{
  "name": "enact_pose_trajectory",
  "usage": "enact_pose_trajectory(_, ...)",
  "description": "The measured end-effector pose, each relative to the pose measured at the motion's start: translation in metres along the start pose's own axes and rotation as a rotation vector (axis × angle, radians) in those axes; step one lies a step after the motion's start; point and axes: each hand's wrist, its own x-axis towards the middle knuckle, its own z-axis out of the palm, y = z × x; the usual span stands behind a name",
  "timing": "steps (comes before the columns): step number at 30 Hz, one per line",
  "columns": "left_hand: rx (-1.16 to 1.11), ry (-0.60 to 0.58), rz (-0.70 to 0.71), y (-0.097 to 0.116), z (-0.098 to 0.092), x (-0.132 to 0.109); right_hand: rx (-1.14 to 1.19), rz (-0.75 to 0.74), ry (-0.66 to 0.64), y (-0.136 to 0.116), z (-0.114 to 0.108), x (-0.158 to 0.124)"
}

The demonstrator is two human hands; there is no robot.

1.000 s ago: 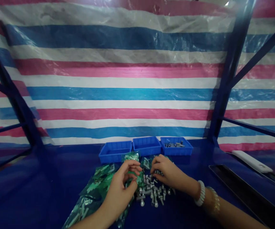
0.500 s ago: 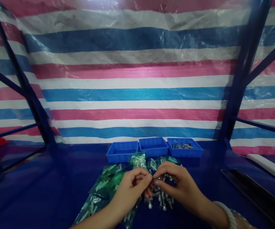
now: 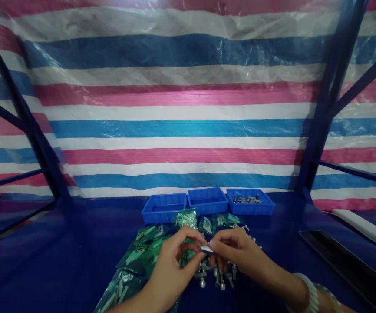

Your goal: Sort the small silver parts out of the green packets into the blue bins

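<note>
Between my two hands is a small flat metal piece (image 3: pixel 206 249) with a bright face; its exact kind is too small to make out. The thumb and forefinger of my left hand (image 3: pixel 181 256) pinch its left end. My right hand (image 3: pixel 235 248) is closed at its other end, fingertips touching it. Loose metal bolt-like parts (image 3: pixel 220 279) lie on the table just below and behind my right hand. Left of my left hand spread several clear green-tinted bags (image 3: pixel 139 252) of small metal parts. Another filled bag (image 3: pixel 187 218) lies beyond the hands.
Three blue bins stand at the back: a left bin (image 3: pixel 164 214), a middle bin (image 3: pixel 207 204) and a right bin (image 3: pixel 255 209) holding metal parts. A black flat panel (image 3: pixel 341 265) and a white device (image 3: pixel 364 225) lie at right. Blue posts (image 3: pixel 321 108) frame the table.
The held piece has turned so its bright face shows between the fingertips. My left fingers have spread into a wider pinch, and the view has shifted slightly.
</note>
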Motion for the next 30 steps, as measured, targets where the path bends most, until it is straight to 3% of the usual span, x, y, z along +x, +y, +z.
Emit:
enact_pose_trajectory(3,0.087,-0.031,0.060,0.000,0.000,-0.003,0.005,0.029,-0.019,0.000,-0.003,0.000)
enact_pose_trajectory(6,0.092,-0.057,0.113,0.000,-0.001,-0.003,-0.142,-0.046,0.054,-0.008,-0.020,0.004)
enact_pose_trajectory(12,0.117,0.003,0.068,-0.006,-0.006,0.004,-0.680,-0.247,0.537,-0.014,-0.101,0.020)
enact_pose_trajectory(15,0.109,0.031,0.029,-0.008,-0.008,0.006,-0.801,-0.253,0.669,-0.007,-0.133,0.021)
enact_pose_trajectory(17,0.092,0.048,0.009,-0.008,-0.008,0.007,-0.881,-0.275,0.699,-0.002,-0.139,0.021)
enact_pose_trajectory(19,0.064,0.053,-0.002,-0.007,-0.008,0.008,-0.938,-0.306,0.674,0.001,-0.129,0.020)
enact_pose_trajectory(22,0.024,0.053,-0.010,-0.006,-0.010,0.008,-0.964,-0.356,0.533,0.003,-0.089,0.019)
enact_pose_trajectory(26,0.002,0.061,-0.006,-0.006,-0.010,0.008,-0.936,-0.393,0.118,0.004,-0.026,0.015)
enact_pose_trajectory(28,-0.002,0.066,-0.011,-0.006,-0.009,0.008,-0.915,-0.350,0.048,0.005,-0.008,0.013)
enact_pose_trajectory(30,-0.003,0.064,-0.024,-0.006,-0.008,0.007,-0.905,-0.301,0.058,0.009,-0.002,0.013)
